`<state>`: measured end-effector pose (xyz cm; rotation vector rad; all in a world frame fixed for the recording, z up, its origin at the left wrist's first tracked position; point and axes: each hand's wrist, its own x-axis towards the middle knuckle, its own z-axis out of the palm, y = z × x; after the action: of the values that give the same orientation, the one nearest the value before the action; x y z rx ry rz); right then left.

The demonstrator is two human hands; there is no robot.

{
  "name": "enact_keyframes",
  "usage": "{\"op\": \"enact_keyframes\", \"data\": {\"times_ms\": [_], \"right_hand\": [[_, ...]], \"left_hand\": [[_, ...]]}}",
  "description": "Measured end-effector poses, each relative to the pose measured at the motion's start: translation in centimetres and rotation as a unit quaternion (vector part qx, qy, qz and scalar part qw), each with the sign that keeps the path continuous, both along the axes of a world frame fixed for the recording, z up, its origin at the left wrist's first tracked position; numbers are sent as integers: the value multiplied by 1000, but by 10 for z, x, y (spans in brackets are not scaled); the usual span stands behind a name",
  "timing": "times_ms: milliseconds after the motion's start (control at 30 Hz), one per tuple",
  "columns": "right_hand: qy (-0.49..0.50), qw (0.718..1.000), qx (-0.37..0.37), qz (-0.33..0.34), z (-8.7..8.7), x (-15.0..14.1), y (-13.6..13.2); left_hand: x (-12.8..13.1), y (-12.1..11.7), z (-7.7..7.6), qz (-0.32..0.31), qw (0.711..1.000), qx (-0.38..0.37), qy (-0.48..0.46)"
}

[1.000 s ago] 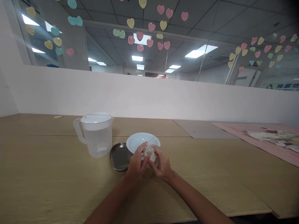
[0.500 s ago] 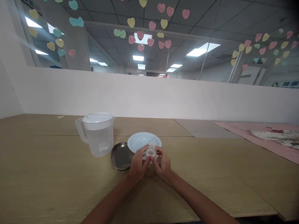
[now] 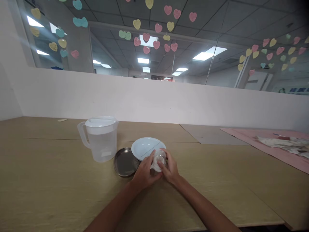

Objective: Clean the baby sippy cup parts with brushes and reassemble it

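Note:
Both my hands wrap a small clear bottle with a white cap (image 3: 158, 160) just above the wooden table (image 3: 48, 180). My left hand (image 3: 145, 172) grips it from the left and below. My right hand (image 3: 172, 170) holds it from the right, fingers on the cap. The bottle is tilted, its top turned toward the white bowl (image 3: 145, 147) right behind it. A round metal dish (image 3: 124, 165) lies to the left of my left hand. A clear plastic jug (image 3: 99, 138) with a white lid and water in it stands further left.
A low white partition wall (image 3: 154, 100) runs along the back of the table, with glass and heart stickers above it. A pink mat (image 3: 265, 143) with crumpled wrapping lies at the far right. A grey sheet (image 3: 212, 135) lies behind the bowl to the right.
The bottle has tipped from upright to tilted in my hands, and my fingers have shifted round its cap. Jug, bowl and dish stay put.

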<state>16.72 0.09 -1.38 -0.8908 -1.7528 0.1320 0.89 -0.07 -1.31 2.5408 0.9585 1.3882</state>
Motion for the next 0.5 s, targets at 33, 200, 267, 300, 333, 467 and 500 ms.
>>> {"op": "enact_keyframes", "data": {"times_ms": [33, 200, 267, 300, 333, 467, 500], "right_hand": [[6, 1000, -3, 1, 1, 0, 0], [1, 1000, 7, -20, -2, 2, -2], [-7, 999, 27, -40, -6, 2, -3], [-3, 998, 42, -50, -7, 3, -3], [11, 997, 58, -59, -9, 3, -2], [112, 983, 112, -95, -8, 4, 0], [136, 979, 113, -103, -5, 4, 1]], "left_hand": [[0, 0, 0, -4, 1000, 3, 1], [1, -3, 2, -13, 1000, 10, 8], [0, -3, 2, -11, 1000, 9, 9], [0, -3, 2, -10, 1000, 4, 7], [0, -3, 2, -10, 1000, -4, 3], [-1, -4, 4, -9, 1000, -24, -11], [-1, -5, 5, -7, 1000, -21, -8]]}}
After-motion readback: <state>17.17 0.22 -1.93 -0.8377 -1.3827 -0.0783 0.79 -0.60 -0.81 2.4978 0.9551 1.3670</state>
